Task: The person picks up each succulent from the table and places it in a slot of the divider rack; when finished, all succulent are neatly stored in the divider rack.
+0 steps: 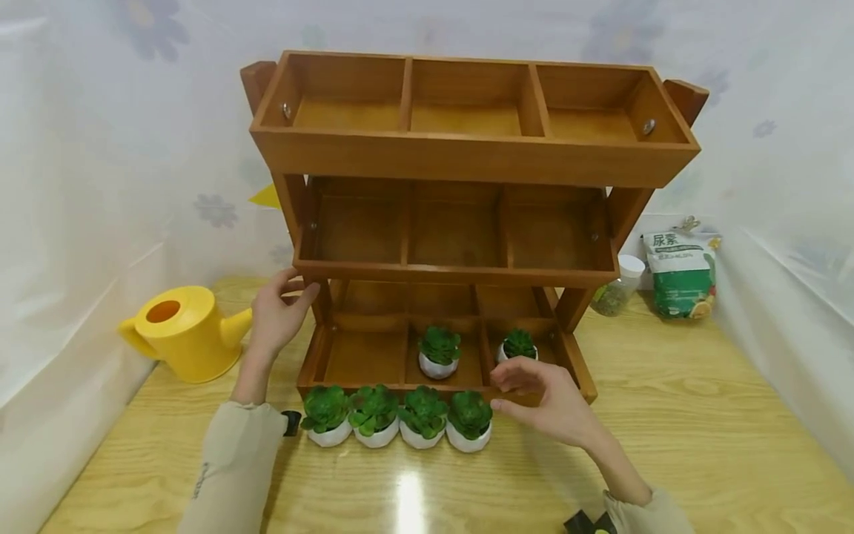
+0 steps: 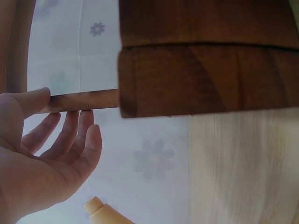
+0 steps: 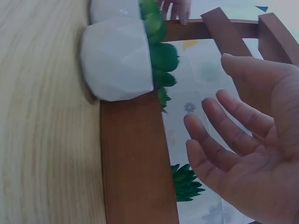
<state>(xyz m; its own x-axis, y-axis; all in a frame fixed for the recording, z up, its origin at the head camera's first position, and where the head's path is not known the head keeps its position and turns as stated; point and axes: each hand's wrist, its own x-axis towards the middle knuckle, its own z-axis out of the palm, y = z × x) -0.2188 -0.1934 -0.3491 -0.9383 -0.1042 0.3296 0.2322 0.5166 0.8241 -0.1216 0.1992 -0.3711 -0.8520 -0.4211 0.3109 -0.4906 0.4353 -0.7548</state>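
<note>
A three-tier wooden plant shelf (image 1: 467, 159) stands in the head view, each tier split into compartments. My left hand (image 1: 282, 313) is at its left upright; in the left wrist view, thumb and fingertips pinch a wooden bar (image 2: 88, 99) of it. Several potted succulents (image 1: 470, 415) in white faceted pots line up in front of the bottom tier. My right hand (image 1: 550, 404) hovers beside the rightmost of these, fingers spread and holding nothing. One succulent (image 1: 439, 347) sits in the bottom tier's middle compartment. Another succulent (image 1: 518, 345) is in its right compartment, partly hidden by my right hand.
Left of the shelf stands a yellow watering can (image 1: 190, 334). To the right are a white-lidded jar (image 1: 617, 289) and a green-and-white bag (image 1: 682, 274). Floral sheeting (image 1: 767, 89) hangs behind the wooden table (image 1: 700, 423).
</note>
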